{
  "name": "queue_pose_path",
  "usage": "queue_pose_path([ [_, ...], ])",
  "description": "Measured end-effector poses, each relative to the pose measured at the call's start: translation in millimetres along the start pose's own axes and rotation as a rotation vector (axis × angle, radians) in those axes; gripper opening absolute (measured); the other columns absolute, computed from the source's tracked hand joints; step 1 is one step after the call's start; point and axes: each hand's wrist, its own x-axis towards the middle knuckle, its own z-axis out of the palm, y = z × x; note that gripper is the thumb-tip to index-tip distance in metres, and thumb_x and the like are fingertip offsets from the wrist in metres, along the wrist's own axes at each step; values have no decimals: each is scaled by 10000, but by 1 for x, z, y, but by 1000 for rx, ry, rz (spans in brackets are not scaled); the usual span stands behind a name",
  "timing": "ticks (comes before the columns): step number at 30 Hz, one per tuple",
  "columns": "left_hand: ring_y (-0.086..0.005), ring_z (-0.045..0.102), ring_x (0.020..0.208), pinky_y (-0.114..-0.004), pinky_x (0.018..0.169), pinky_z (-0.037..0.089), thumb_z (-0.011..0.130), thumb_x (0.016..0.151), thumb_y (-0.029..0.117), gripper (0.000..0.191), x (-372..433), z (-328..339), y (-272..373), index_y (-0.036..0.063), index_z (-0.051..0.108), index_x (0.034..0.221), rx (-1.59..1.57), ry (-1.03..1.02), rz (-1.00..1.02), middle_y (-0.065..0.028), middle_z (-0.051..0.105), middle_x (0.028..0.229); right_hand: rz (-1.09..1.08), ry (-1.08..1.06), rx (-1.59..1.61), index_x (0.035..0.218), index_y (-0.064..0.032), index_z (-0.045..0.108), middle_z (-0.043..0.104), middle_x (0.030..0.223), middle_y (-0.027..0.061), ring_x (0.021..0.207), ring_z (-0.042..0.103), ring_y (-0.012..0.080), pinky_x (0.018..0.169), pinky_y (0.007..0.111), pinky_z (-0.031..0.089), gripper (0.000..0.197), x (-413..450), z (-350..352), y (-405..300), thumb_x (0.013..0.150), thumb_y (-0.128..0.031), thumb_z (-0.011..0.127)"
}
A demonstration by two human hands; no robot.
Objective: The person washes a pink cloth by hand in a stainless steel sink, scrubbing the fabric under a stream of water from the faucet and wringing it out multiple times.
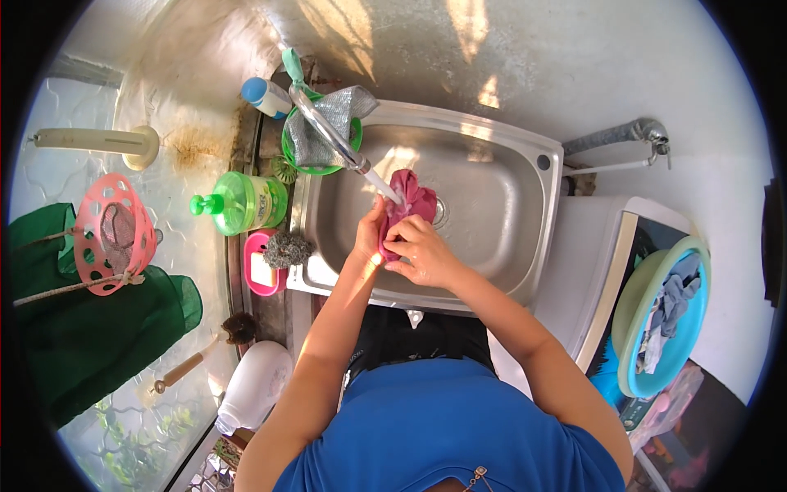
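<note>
Water runs from the curved metal faucet (326, 128) onto a pink-red cloth (420, 203) held over the stainless steel sink (492, 203). My left hand (371, 229) grips the cloth's left edge, its palm partly turned up beneath the stream. From the right, my right hand (424, 253) pinches the cloth's lower part, fingers bent and close to my left hand. Part of the drain (440, 212) shows just right of the cloth. Some of the left fingers are hidden by the cloth.
Left of the sink stand a green pump bottle (249, 203), a pink soap dish (264, 289) and a steel wool scrubber (288, 249). A grey cloth (326, 126) drapes over a green basket (355, 136) behind. At right, a blue basin (682, 332) holds clothes on a white appliance (578, 258).
</note>
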Motion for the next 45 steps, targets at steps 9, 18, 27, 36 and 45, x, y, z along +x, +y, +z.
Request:
queue_pose_path([
  [9, -258, 508, 1140, -399, 963, 428, 384, 956, 207, 414, -16, -26, -11, 74, 332, 1344, 3, 115, 36, -122, 473, 1284, 638, 561, 401, 809, 10, 655, 570, 732, 61, 641, 533, 127, 561, 256, 432, 103, -15, 2, 61, 757, -70, 697],
  [18, -260, 517, 1130, -393, 959, 432, 387, 958, 212, 435, -33, -27, -7, 58, 317, 1358, -23, -17, 74, -125, 484, 1280, 421, 264, 73, 1045, -75, 649, 572, 849, 93, 663, 569, 196, 630, 295, 469, 361, -12, 42, 63, 717, -190, 745],
  [27, -238, 503, 1139, -360, 964, 416, 392, 958, 205, 437, -54, -28, 13, 30, 342, 1355, 124, 85, 188, -112, 486, 1282, 1033, 145, 806, 1038, -61, 592, 615, 914, 37, 790, 545, 116, 676, 254, 433, 323, 4, 46, 78, 863, -333, 606],
  [36, -116, 594, 861, -256, 709, 469, 501, 890, 97, 240, -12, -5, 49, 29, 566, 1111, 841, 464, 357, -68, 611, 1061, 1047, 560, 1643, 1142, -28, 517, 614, 987, 106, 898, 608, 233, 798, 374, 506, 310, 13, 84, 101, 836, -82, 530],
  [45, -143, 492, 1113, -300, 940, 386, 526, 897, 225, 450, 51, -20, 150, 75, 423, 1309, 657, 200, 735, -44, 493, 1261, 690, 344, 1996, 1196, -39, 490, 568, 1163, 156, 995, 568, 302, 888, 414, 452, 456, 18, 48, 76, 848, -317, 587],
])
